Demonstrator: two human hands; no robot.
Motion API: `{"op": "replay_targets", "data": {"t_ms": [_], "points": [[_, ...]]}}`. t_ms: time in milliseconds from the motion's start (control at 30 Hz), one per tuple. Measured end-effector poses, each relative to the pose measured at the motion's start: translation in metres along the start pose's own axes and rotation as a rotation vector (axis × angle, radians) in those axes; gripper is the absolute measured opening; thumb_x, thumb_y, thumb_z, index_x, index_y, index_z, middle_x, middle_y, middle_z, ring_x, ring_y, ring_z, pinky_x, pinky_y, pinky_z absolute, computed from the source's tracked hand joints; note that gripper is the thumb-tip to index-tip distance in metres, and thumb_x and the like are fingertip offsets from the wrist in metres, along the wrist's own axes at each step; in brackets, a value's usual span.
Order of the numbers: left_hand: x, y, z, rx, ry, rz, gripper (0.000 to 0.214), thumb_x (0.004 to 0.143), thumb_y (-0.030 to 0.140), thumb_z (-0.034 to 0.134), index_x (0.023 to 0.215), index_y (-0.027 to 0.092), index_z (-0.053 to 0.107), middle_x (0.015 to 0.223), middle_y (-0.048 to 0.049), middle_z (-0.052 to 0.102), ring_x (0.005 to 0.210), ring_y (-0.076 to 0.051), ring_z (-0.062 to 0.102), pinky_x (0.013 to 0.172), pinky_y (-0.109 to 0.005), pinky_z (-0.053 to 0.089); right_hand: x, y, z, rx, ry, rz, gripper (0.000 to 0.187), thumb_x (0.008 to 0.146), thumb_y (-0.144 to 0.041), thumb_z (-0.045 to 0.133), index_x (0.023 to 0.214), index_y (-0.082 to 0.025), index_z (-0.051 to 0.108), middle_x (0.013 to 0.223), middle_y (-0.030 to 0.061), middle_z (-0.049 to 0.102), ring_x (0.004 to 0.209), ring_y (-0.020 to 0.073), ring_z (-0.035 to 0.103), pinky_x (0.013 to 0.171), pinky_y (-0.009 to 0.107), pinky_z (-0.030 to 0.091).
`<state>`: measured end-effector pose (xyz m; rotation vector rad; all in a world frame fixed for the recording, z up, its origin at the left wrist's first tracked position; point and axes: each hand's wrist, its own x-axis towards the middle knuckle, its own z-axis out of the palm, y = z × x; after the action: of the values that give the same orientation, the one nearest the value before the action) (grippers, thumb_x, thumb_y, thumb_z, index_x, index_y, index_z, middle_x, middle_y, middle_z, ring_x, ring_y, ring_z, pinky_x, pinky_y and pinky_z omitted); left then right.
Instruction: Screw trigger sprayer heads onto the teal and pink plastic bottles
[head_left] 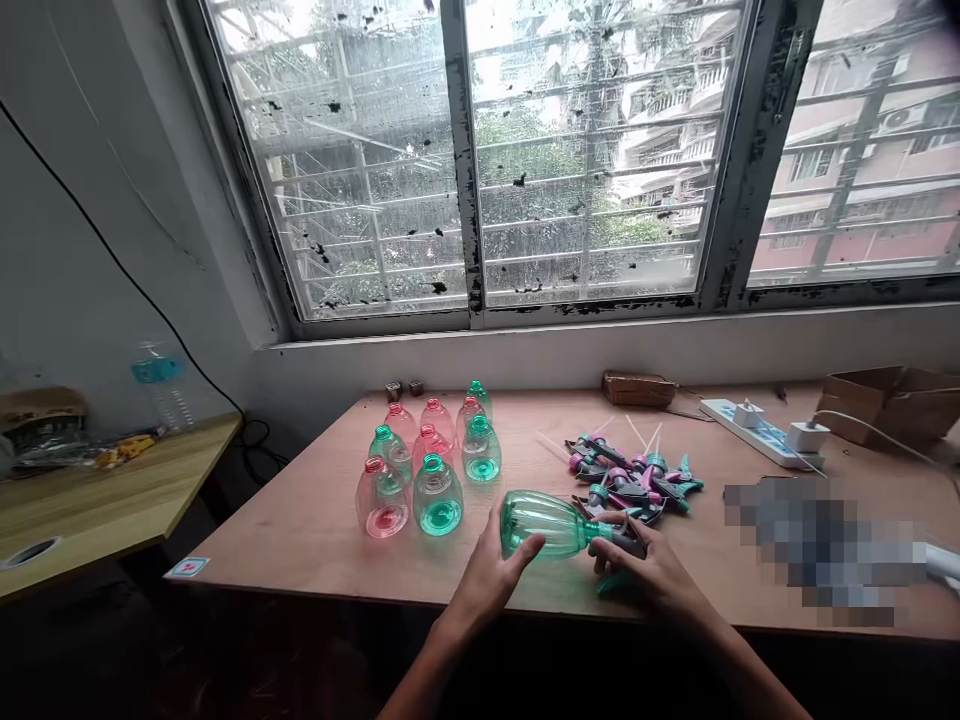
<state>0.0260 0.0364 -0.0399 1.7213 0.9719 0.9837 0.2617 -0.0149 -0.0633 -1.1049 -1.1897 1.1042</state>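
My left hand (496,568) is wrapped round the body of a clear green plastic bottle (546,522), which lies sideways above the table's front edge. At the bottle's neck, my right hand (651,570) closes on a dark grey and green spray head (628,543). The neck meets the head; whether it is threaded on I cannot tell. Just beyond my right hand lies a heap of spray heads (619,475) in black, pink and green, some with thin tubes sticking up. Left of my hands, several pink bottles (382,500) and green bottles (439,497) stand upright without heads.
A power strip (761,432) with plugs and a cord lies at the right, beside an open cardboard box (892,405). A brown packet (639,390) sits by the window wall. Blurred items (817,545) cover the right front. A separate wooden desk (112,500) stands left.
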Motion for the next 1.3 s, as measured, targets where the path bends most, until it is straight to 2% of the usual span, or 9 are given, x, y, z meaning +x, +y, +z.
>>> {"op": "replay_targets", "data": {"t_ms": [167,300,467,567,733,933,1033,1133,1300], "points": [[0.008,-0.010,0.002,-0.093,0.018,0.071,0.109,0.068,0.036,0.085,0.154,0.024,0.019,0.159,-0.0154,0.027,0.146,-0.032,0.030,0.120,-0.045,0.025,0.001,0.003,-0.001,-0.019,-0.007,-0.027,0.046,0.080,-0.049,0.076,0.107,-0.018,0.057,0.069,0.0019,0.073,0.066,0.0208,0.066,0.067,0.032,0.050],[0.011,-0.011,-0.004,0.060,-0.022,0.122,0.116,0.053,0.029,0.094,0.151,0.023,0.032,0.158,-0.0148,0.027,0.149,-0.036,0.019,0.123,-0.048,0.016,0.000,0.004,-0.002,-0.022,-0.030,-0.027,0.045,0.081,-0.048,0.076,0.108,-0.018,0.056,0.068,0.0019,0.073,0.066,0.0219,0.068,0.066,0.033,0.051],[0.009,-0.009,-0.009,-0.143,-0.160,0.089,0.103,0.072,0.038,0.083,0.154,0.025,0.022,0.158,-0.0134,0.029,0.146,-0.033,0.029,0.121,-0.047,0.022,0.001,0.003,0.000,-0.016,0.003,-0.048,0.045,0.081,-0.047,0.076,0.109,-0.017,0.056,0.067,0.0017,0.073,0.065,0.0221,0.067,0.066,0.034,0.051],[0.010,-0.009,-0.011,-0.227,-0.175,0.042,0.091,0.082,0.047,0.074,0.154,0.023,0.024,0.156,-0.0144,0.035,0.143,-0.034,0.036,0.120,-0.050,0.023,0.002,0.004,0.000,0.006,0.010,-0.054,0.044,0.080,-0.047,0.077,0.107,-0.018,0.057,0.067,0.0019,0.073,0.064,0.0222,0.067,0.064,0.034,0.051],[0.010,-0.005,-0.013,-0.237,-0.210,0.043,0.092,0.075,0.036,0.082,0.151,0.021,0.033,0.152,-0.0138,0.042,0.140,-0.034,0.040,0.119,-0.051,0.026,0.001,0.001,-0.001,0.022,0.015,-0.044,0.042,0.081,-0.048,0.077,0.104,-0.017,0.059,0.063,0.0017,0.073,0.061,0.0211,0.066,0.062,0.033,0.051],[0.008,-0.001,-0.015,-0.199,-0.207,0.040,0.111,0.070,0.030,0.086,0.156,0.029,0.015,0.162,-0.0103,0.023,0.148,-0.032,0.025,0.122,-0.049,0.017,-0.002,-0.004,0.001,0.055,0.036,-0.047,0.041,0.079,-0.047,0.078,0.100,-0.017,0.062,0.070,0.0018,0.073,0.061,0.0188,0.065,0.061,0.030,0.050],[0.007,0.001,-0.016,-0.202,-0.208,-0.005,0.099,0.075,0.039,0.081,0.154,0.023,0.024,0.158,-0.0146,0.032,0.144,-0.035,0.032,0.120,-0.052,0.022,-0.001,-0.002,0.001,0.064,0.012,-0.049,0.041,0.080,-0.048,0.078,0.100,-0.017,0.061,0.070,0.0021,0.073,0.060,0.0190,0.065,0.061,0.031,0.050],[0.008,0.003,-0.016,-0.206,-0.227,0.014,0.096,0.074,0.036,0.082,0.152,0.023,0.030,0.154,-0.0131,0.040,0.143,-0.034,0.036,0.120,-0.051,0.025,-0.001,-0.001,0.001,0.050,0.016,-0.044,0.040,0.080,-0.049,0.077,0.098,-0.018,0.060,0.065,0.0013,0.071,0.059,0.0196,0.065,0.060,0.031,0.050],[0.007,0.002,-0.015,-0.189,-0.220,0.095,0.112,0.070,0.026,0.085,0.156,0.032,0.013,0.163,-0.0060,0.023,0.149,-0.030,0.022,0.123,-0.047,0.014,-0.001,-0.004,0.002,0.058,0.027,-0.052,0.041,0.077,-0.051,0.078,0.095,-0.019,0.061,0.069,0.0011,0.072,0.060,0.0196,0.065,0.061,0.031,0.050]]}}
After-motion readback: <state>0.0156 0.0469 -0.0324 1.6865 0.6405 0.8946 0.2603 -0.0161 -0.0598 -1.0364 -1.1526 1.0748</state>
